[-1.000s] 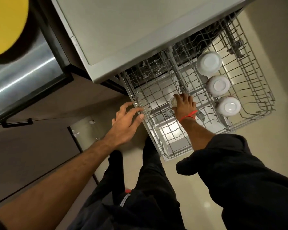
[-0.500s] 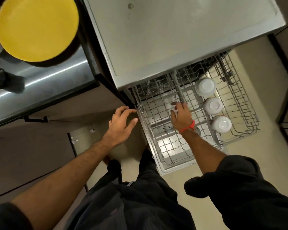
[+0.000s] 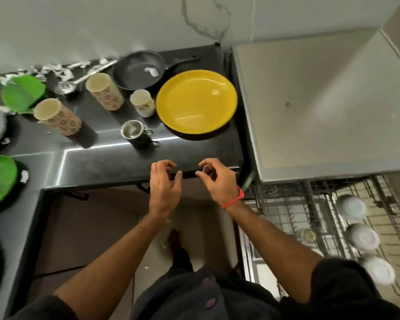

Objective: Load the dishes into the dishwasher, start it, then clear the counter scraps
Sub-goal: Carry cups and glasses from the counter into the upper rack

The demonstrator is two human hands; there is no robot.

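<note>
Both hands hover empty at the counter (image 3: 106, 158) edge, left hand (image 3: 164, 185) and right hand (image 3: 214, 180) with fingers loosely curled; yellow plate (image 3: 196, 101) just beyond looks rigid, slick; best gripped by its rim

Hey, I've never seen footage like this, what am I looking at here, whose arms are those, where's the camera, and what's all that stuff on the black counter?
The camera sits on a person's head, looking down, so the two bare arms are the wearer's own. Left hand and right hand hover at the counter edge, fingers loosely curled, holding nothing. On the counter: a yellow plate, a black pan, two patterned tumblers, a small cup, a steel mug, a ladle, green plates and paper scraps. At right, the pulled-out dishwasher rack holds three upturned white bowls and a glass.
</note>
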